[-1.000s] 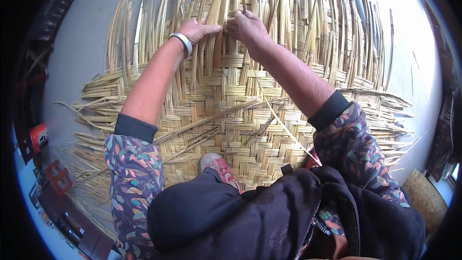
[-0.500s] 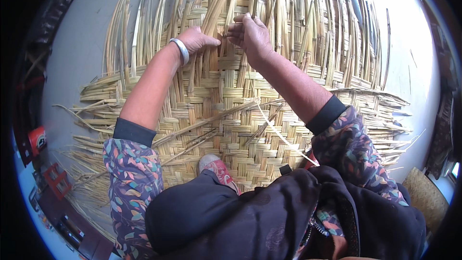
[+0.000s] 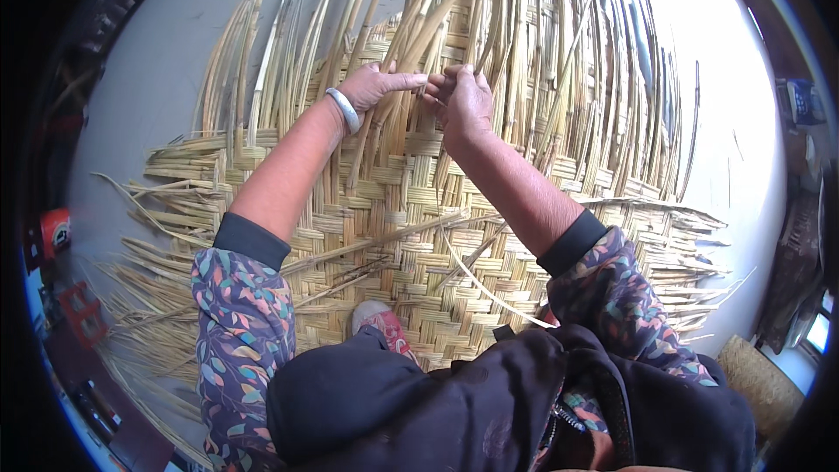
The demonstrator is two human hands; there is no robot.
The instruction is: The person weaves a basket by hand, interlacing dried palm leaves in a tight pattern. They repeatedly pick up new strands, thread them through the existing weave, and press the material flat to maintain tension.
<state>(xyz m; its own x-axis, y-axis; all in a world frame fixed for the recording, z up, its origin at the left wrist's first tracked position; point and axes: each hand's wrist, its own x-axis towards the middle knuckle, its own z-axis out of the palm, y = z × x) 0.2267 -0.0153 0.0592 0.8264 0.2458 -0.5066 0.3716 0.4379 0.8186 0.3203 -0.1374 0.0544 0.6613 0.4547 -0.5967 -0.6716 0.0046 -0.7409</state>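
A woven mat [image 3: 350,227] of pale, flattened reed strips spreads over the floor beneath my arms. Loose upright reed strips [image 3: 520,52] stand out from its far part. My left hand [image 3: 371,87], with a pale bangle at the wrist, is closed round a few of these strips; its thumb stretches right and its other fingers are partly hidden behind them. Close beside that thumb, my right hand [image 3: 466,109] has bent fingers drawn together. Whatever lies between its fingertips is too small to make out. Below it, a thin pale strip [image 3: 481,287] curves across the mat toward my lap.
A shoe [image 3: 382,325] of mine rests on the near part of the mat. Loose reed ends fan out at the left and right edges. Grey floor [image 3: 144,114] borders the mat. At far left are a red container [image 3: 55,232] and a red frame [image 3: 83,313].
My left thumb has moved right, to the fingertips of my right hand. My right fingers are bent in more. The whole view has shifted slightly.
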